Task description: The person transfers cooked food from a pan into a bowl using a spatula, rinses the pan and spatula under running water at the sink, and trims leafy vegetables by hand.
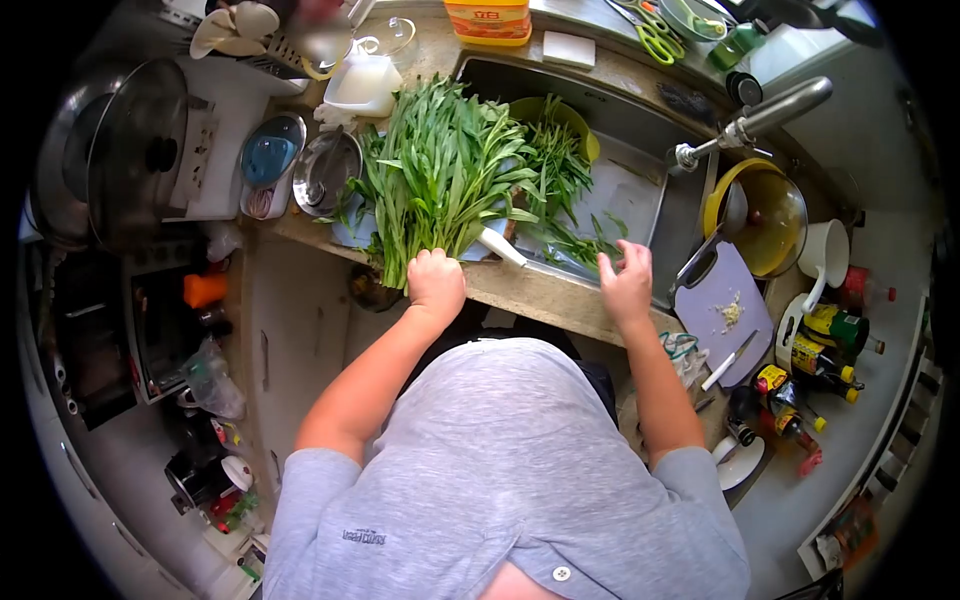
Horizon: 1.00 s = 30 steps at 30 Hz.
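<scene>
A big bunch of long leafy greens (440,165) lies on the counter at the sink's left side. My left hand (436,285) is closed around or against the stem ends at its near edge. Over the sink's front edge, my right hand (627,280) has its fingers partly spread, beside loose green leaves (580,243); nothing shows in it. More greens lie in and before a yellow-green colander (572,120) in the sink (640,200). A white handle (502,246) sticks out from under the bunch; what it belongs to is hidden.
A faucet (760,115) reaches over the sink's right side. Right of it are a yellow pot (716,200), a purple cutting board (722,290) with chopped bits and a knife (730,362), and several bottles (825,350). A metal bowl (328,172) stands left of the greens.
</scene>
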Available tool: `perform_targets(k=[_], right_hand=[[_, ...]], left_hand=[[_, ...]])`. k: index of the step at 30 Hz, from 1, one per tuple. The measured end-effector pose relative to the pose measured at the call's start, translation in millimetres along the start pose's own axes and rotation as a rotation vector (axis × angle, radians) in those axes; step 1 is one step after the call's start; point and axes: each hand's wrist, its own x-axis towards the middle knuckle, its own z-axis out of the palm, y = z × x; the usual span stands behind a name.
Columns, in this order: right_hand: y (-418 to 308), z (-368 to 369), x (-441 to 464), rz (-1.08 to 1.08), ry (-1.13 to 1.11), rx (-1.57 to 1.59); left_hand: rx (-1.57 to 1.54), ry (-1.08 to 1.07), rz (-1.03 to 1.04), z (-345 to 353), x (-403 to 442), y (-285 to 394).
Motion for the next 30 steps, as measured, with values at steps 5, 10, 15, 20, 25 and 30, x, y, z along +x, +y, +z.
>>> perform_targets(k=[5, 10, 15, 20, 25, 30], right_hand=[[-1, 14, -18, -0.029, -0.101, 0.186], [-39, 19, -9, -0.174, -0.176, 0.297], [-86, 5, 15, -0.285, -0.165, 0.462], [-161, -30, 31, -0.407, 0.007, 0.703], [-197, -41, 44, -0.253, -0.375, 0.816], [-175, -13, 42, 0.261, -0.851, 1.229]], left_hand=[[-0.125, 0.073, -0.129, -45, -5, 4], [-0.375, 0.257, -0.054, -163, -16, -13], [-1.051, 0.204, -0.269, -261, -11, -50], [-1.573, 0.019, -0.268, -289, 25, -101], [-1.949, -0.333, -0.127, -248, 74, -117], [-2.048, -0.351, -0.112, -194, 109, -109]])
